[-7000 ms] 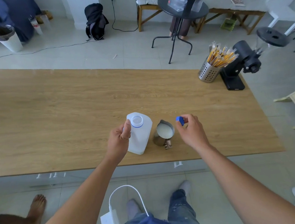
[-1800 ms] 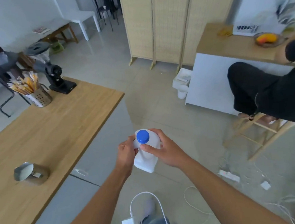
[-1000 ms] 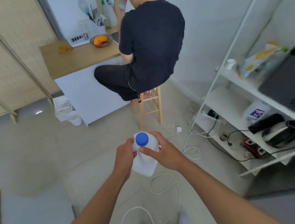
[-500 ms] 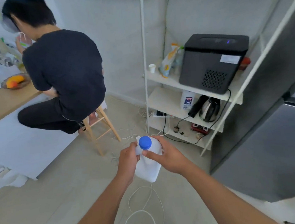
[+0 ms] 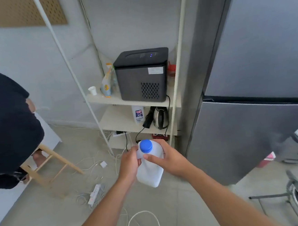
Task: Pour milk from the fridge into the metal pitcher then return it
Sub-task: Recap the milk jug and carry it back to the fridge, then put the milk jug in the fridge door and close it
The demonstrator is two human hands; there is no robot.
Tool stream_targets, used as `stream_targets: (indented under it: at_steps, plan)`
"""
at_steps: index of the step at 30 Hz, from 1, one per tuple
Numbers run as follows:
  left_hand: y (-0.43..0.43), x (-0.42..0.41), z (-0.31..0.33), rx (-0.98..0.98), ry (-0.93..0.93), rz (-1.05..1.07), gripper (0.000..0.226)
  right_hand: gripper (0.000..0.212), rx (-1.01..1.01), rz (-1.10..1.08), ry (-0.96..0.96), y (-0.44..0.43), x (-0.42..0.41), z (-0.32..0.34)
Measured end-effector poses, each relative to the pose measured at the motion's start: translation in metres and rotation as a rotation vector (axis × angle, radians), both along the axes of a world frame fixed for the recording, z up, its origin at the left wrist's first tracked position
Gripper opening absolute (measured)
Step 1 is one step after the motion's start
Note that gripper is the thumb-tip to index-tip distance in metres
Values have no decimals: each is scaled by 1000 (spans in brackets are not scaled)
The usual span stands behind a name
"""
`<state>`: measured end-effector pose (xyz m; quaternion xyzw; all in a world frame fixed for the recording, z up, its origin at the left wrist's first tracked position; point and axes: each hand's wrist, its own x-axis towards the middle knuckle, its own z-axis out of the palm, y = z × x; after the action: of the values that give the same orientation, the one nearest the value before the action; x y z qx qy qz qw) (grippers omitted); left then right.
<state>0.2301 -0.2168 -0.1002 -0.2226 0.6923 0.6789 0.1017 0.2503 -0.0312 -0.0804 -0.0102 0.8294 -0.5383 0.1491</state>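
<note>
White milk jug point(image 5: 149, 172) w/ blue cap point(image 5: 146, 146) on, held upright. Left hand point(image 5: 130, 164) grips its handle side; right hand point(image 5: 168, 158) wraps the top, thumb just under cap.

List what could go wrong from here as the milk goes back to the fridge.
1. Both hands, left hand and right hand, are on the milk bottle, and the fridge doors look closed, so freeing one hand may loosen the hold.
2. Loose cables and a power strip on the floor could trip a foot.
</note>
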Motion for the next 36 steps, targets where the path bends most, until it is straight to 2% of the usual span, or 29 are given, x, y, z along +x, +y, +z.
stream_targets:
  at_steps: [4, 7, 9, 12, 17, 21, 26, 32, 36]
  plan:
    - [48, -11, 0, 1, 5, -36, 41, 82, -31, -20, 0, 52, 0, 4]
    - [77, -19, -1, 35, 1, -60, 34, 94, -20, -85, 7, 90, 0, 6]
    - [92, -26, -2, 34, -1, -91, 35, 92, 24, -143, 15, 114, -1, 12]
    - [109, -34, -2, 37, 2, -121, 37, 79, 135, -232, 51, 147, -10, 22]
    - [127, -50, 1, 46, 28, -197, 35, 97, 475, -248, 147, 193, -39, 27]
    - [136, -71, 8, 42, 50, -291, 38, 102, 611, -348, 177, 213, -72, 35]
    - [150, -108, 9, 47, 26, -350, 39, 105, 670, -490, 67, 228, -114, 35]
    - [163, -157, -2, 26, 32, -415, 44, 103, 590, -623, -64, 230, -155, 39]
    - [168, -191, -13, 10, -5, -444, 36, 110, 681, -719, -96, 227, -178, 38]
